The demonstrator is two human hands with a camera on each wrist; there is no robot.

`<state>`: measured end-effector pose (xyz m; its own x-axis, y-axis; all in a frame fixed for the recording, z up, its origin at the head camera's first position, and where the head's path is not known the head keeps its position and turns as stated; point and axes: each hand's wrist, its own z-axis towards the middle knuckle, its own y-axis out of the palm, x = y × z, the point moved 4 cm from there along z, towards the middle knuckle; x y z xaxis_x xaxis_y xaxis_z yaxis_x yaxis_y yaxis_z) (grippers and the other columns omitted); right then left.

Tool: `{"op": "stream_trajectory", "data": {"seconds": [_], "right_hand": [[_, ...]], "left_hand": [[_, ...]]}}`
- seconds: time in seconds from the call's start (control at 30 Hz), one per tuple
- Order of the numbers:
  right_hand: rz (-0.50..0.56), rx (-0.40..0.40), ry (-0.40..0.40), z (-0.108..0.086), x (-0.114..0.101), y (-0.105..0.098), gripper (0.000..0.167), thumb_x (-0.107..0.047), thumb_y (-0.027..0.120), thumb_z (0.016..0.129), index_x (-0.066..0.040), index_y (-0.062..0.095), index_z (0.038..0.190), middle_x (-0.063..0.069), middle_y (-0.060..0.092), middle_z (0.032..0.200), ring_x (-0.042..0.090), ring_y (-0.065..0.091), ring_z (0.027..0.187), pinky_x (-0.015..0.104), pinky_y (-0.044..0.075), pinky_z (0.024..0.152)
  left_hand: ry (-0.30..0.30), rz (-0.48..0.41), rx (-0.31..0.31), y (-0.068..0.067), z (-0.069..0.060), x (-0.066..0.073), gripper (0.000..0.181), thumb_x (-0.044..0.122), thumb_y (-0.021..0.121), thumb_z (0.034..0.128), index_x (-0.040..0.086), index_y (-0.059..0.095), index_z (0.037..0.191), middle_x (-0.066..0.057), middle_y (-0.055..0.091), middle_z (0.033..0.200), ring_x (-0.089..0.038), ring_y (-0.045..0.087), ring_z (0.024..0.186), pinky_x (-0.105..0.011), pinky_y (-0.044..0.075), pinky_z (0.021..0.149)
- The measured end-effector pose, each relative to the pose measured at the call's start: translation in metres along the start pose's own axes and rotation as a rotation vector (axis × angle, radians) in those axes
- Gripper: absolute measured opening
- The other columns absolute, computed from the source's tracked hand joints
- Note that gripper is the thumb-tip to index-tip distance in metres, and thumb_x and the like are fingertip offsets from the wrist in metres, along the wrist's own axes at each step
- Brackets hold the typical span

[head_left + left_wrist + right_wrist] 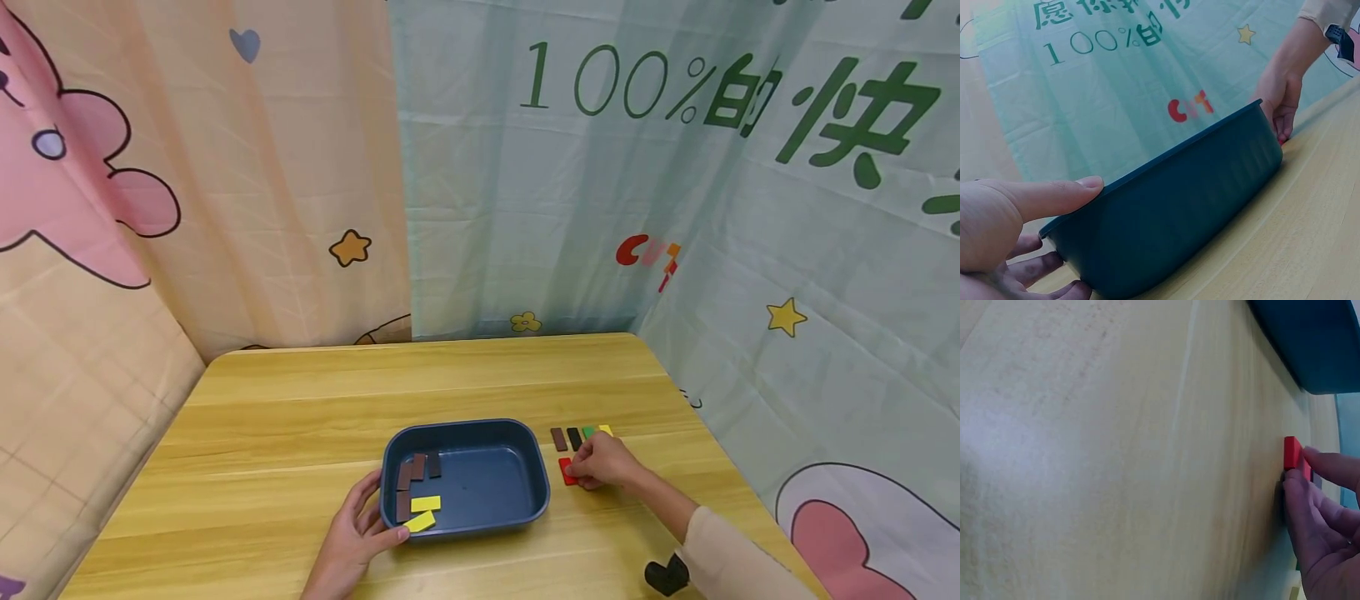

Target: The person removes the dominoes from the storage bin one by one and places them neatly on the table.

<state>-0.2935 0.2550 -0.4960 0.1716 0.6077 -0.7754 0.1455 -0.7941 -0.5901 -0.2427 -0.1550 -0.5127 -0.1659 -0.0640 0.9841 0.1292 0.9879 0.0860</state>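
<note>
My left hand (351, 533) grips the left front corner of a dark blue plastic basin (480, 527), thumb on the rim and fingers along the outer wall. Inside, at the left, lie several small flat blocks: brown (403, 506), black (434, 464) and yellow (426, 503). Right of the basin, my right hand (604, 461) pinches a red block (1290, 452) between thumb and fingers, at the tabletop. Just behind it is a row of blocks: brown (558, 439), black (574, 438), green (588, 432) and yellow (606, 430), the last two partly hidden by the hand.
The wooden table (285, 442) carries the basin and blocks. Printed curtains (480, 208) hang behind and on both sides of it. A black heart-shaped thing (667, 575) is beside the right sleeve, near the front.
</note>
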Motion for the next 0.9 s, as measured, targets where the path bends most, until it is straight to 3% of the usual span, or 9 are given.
{"op": "stream_trajectory", "data": {"seconds": [0.2,0.43,0.77,0.9], "right_hand": [[-0.037,0.009,0.01,0.005,-0.011,-0.014,0.013,-0.01,0.081,0.09,-0.001,0.072,0.086,0.007,0.066,0.077,0.02,0.063,0.07,0.032,0.06,0.064],[-0.068,-0.015,-0.043,0.01,-0.034,-0.027,0.014,-0.01,0.082,0.088,-0.001,0.072,0.086,0.006,0.066,0.075,0.019,0.062,0.068,0.034,0.062,0.067],[-0.109,-0.072,-0.113,0.015,-0.057,-0.025,0.016,-0.009,0.084,0.085,-0.003,0.072,0.092,0.004,0.072,0.08,0.02,0.067,0.07,0.034,0.06,0.066],[-0.132,-0.12,-0.143,0.018,-0.067,-0.023,0.018,-0.011,0.084,0.086,-0.003,0.072,0.095,0.003,0.07,0.08,0.024,0.065,0.069,0.042,0.06,0.068]], "left_hand": [[0.003,0.004,-0.004,0.0,0.001,0.002,0.094,-0.005,0.086,0.0807,0.005,0.033,0.158,-0.026,0.029,0.163,-0.046,0.042,0.141,-0.039,0.049,0.104],[0.009,0.008,-0.003,0.0,0.002,0.005,0.093,-0.005,0.085,0.0811,0.005,0.033,0.157,-0.025,0.029,0.163,-0.046,0.041,0.142,-0.039,0.049,0.104],[0.033,0.019,0.002,-0.001,0.001,0.003,0.092,-0.009,0.085,0.0788,0.002,0.035,0.156,-0.027,0.031,0.161,-0.048,0.041,0.141,-0.04,0.048,0.105],[0.022,0.019,0.001,-0.001,0.002,0.001,0.093,-0.009,0.085,0.0791,0.002,0.034,0.156,-0.028,0.031,0.161,-0.048,0.042,0.141,-0.04,0.048,0.105]]}}
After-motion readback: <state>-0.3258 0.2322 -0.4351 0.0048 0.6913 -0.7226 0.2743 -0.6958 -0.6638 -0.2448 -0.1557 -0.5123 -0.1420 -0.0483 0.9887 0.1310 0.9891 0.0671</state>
